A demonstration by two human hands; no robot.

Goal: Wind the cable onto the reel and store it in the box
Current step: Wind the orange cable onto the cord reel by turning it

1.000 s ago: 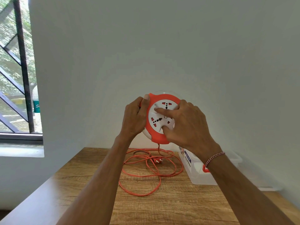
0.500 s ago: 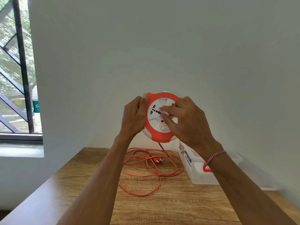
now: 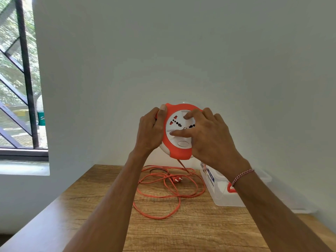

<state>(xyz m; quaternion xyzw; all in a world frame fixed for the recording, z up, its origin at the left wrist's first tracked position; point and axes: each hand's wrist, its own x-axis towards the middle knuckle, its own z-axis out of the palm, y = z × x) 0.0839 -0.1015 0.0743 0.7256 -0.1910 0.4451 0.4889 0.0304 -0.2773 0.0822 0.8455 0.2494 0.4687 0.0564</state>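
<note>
Hands (image 3: 151,131) around orange-and-white reel (image 3: 179,150)

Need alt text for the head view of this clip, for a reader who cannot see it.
A person holds an orange and white cable reel up over a wooden table: the left hand grips its rim and the right hand presses fingers on its white socket face. Loose orange cable lies in loops on the table beside a clear plastic box.
</note>
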